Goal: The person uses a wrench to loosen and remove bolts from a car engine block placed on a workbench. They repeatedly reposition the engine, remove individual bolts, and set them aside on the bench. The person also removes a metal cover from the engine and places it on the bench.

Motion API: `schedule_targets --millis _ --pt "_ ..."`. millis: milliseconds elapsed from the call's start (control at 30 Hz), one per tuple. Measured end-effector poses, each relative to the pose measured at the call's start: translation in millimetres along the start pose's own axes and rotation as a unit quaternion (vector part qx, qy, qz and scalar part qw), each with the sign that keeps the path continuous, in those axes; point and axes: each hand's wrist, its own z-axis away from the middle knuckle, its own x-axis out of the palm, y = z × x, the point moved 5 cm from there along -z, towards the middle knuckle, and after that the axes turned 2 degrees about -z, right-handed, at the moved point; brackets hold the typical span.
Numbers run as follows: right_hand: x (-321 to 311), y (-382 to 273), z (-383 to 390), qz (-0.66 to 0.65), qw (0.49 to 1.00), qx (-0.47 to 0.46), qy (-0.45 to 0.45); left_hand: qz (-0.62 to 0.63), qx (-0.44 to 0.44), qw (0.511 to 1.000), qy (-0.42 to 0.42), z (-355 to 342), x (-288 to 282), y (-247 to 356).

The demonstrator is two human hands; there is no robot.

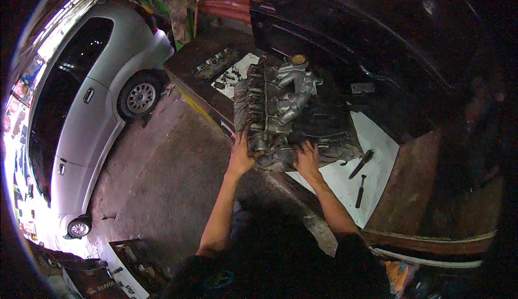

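A grimy metal cylinder head point(256, 97) lies lengthwise on the workbench, with a silver branched intake manifold point(294, 102) along its right side. My left hand point(241, 157) is at the near left corner of the cylinder head, fingers pointing away and wrapped against its end. To the right, my right hand point(308, 161) is lowered at the near edge, its fingers bent down onto the dark, crumpled cloth point(340, 150). What those fingertips hold, if anything, is hidden. A brush-like tool point(361, 164) and a dark-handled tool point(360, 192) lie on the white sheet point(380, 153) at the right.
A dirty valve-cover-like metal part point(216, 64) lies at the bench's far left, beside small dark parts on white paper point(229, 78). A silver car point(91, 99) stands to the left on the concrete floor point(162, 164). A dark vehicle panel point(367, 35) rises behind the bench.
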Motion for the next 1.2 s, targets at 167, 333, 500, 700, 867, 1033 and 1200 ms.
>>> schedule_targets --millis 167,333,500,700,867,1033,1200 --pt "-26 -18 2 0.084 0.996 -0.013 -0.026 -0.024 -0.003 1.0 -0.017 -5 2 -8" --pt "47 38 51 -0.18 0.957 0.176 0.145 -0.031 -0.011 0.999 -0.038 -11 7 -14" --pt "93 -1 57 -0.61 0.708 0.344 0.094 -0.035 0.002 0.999 -0.035 -10 1 -14" --pt "141 -43 44 -0.751 0.466 0.467 0.028 -0.029 0.015 0.999 -0.031 -7 4 -12" --pt "159 -50 40 -0.78 0.445 0.44 0.029 -0.055 -0.002 0.998 -0.039 -11 10 -19" --pt "168 -54 31 -0.821 0.413 0.389 0.06 -0.031 -0.009 0.998 -0.052 -13 10 -15" --pt "208 -46 43 -0.789 0.438 0.416 0.11 -0.037 -0.001 0.998 -0.049 -14 8 -12"
